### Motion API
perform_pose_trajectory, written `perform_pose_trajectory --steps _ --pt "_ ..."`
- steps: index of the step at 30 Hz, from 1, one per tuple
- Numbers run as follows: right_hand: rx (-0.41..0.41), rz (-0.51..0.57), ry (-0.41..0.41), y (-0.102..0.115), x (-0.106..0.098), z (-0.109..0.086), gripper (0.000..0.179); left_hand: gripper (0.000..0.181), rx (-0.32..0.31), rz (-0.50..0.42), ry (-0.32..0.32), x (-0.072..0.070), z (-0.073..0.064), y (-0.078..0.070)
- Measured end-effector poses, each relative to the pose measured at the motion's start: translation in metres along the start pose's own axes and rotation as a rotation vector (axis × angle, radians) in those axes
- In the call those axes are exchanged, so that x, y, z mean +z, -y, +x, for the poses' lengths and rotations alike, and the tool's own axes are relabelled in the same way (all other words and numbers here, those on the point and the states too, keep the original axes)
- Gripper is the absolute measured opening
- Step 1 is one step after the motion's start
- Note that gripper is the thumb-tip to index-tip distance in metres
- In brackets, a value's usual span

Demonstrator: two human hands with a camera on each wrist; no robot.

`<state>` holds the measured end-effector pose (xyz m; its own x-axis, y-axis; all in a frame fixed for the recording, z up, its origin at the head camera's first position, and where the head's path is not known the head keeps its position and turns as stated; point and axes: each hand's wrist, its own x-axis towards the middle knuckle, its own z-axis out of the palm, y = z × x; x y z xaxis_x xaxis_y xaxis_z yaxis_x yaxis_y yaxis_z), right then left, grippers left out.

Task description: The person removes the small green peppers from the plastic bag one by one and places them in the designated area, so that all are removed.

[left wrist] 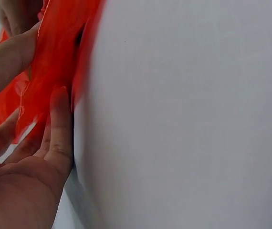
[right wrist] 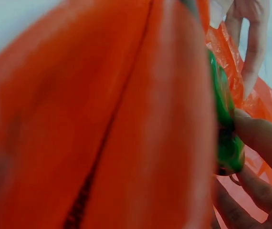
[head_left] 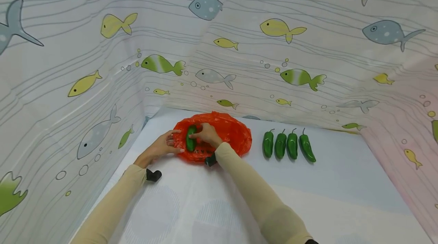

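A red plastic bag lies spread open on the white table. Inside its left part, my right hand holds a glossy green chili pepper between thumb and fingers. The right wrist view shows that same pepper beside the bag's red film, which covers much of that picture. At the bag's left edge, my left hand holds the rim, thumb and fingers on either side of the film. Some of those left fingers show partly through the red plastic.
Several green chili peppers lie in a row to the right of the bag, stems pointing away. Fish-patterned sheeting walls the table at the back and both sides.
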<state>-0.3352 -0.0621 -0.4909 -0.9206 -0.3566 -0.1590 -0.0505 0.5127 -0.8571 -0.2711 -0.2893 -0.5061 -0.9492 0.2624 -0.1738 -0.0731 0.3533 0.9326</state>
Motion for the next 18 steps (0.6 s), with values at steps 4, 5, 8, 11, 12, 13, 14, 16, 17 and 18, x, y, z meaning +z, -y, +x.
perform_pose_trajectory --steps 4,5,8,11,12,13,14,16,17,18 --pt "-0.007 -0.020 -0.001 0.0011 0.0011 -0.0014 0.059 0.092 0.001 -0.013 0.009 0.0008 -0.0006 -0.0011" --pt "-0.009 -0.020 0.003 0.0015 0.0014 -0.0019 0.058 0.092 -0.002 -0.012 0.008 0.0010 -0.0005 -0.0009" --pt "-0.011 -0.003 0.018 0.0022 0.0018 -0.0033 0.058 0.092 -0.018 0.003 0.000 0.0016 0.0006 0.0003" --pt "-0.011 0.010 0.027 0.0011 0.0015 -0.0042 0.059 0.092 -0.029 0.021 -0.006 0.0020 0.0026 0.0022" --pt "-0.010 0.015 0.029 0.0007 0.0012 -0.0044 0.060 0.092 -0.028 0.027 -0.006 0.0020 0.0033 0.0027" --pt "-0.010 0.019 0.030 0.0004 0.0009 -0.0047 0.061 0.092 -0.032 0.029 -0.006 0.0020 0.0039 0.0032" --pt "-0.012 0.023 0.031 0.0002 0.0005 -0.0050 0.062 0.092 -0.035 0.027 -0.011 0.0019 0.0045 0.0038" --pt "-0.015 0.028 0.031 0.0003 -0.0005 -0.0056 0.063 0.091 -0.038 0.023 -0.014 0.0016 0.0048 0.0041" --pt "-0.018 0.033 0.034 0.0005 -0.0011 -0.0058 0.063 0.091 -0.036 0.026 -0.014 0.0013 0.0046 0.0040" --pt "-0.023 0.037 0.037 0.0008 -0.0019 -0.0060 0.062 0.091 -0.040 0.022 -0.018 0.0012 0.0044 0.0037"
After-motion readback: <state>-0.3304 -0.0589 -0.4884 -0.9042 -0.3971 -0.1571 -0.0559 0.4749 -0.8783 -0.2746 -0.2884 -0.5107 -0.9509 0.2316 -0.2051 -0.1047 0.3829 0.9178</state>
